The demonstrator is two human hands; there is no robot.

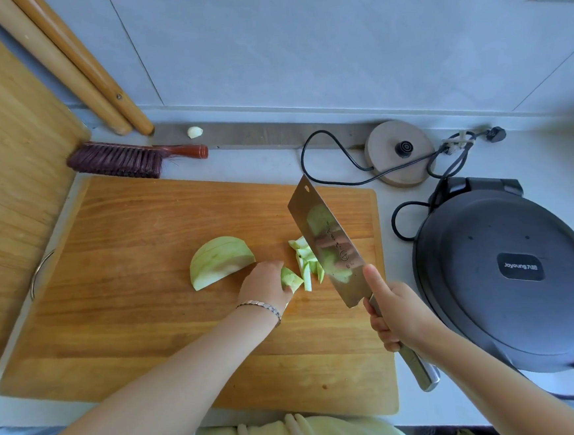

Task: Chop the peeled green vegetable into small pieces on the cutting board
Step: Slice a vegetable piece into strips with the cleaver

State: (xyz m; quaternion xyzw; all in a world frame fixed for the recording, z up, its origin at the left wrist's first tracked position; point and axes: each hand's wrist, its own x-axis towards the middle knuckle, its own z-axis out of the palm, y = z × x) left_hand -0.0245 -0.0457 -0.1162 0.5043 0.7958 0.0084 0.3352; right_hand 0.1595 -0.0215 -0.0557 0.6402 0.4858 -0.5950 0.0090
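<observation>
A large peeled pale green vegetable half (218, 259) lies flat side down near the middle of the wooden cutting board (141, 297). My left hand (265, 284) presses down on a smaller green wedge (290, 278) just right of it. Several cut green strips (306, 260) lie between that wedge and the cleaver. My right hand (394, 315) grips the metal handle of a broad steel cleaver (329, 245), thumb against the blade. The blade stands tilted over the strips, its edge towards my left hand.
A dark round electric griddle (510, 275) sits right of the board, with a kettle base (399, 152) and black cords behind it. A brush (126, 158) and a garlic clove (194, 132) lie behind the board. Another wooden board (10, 163) and rolling pins (78, 72) lean at the left.
</observation>
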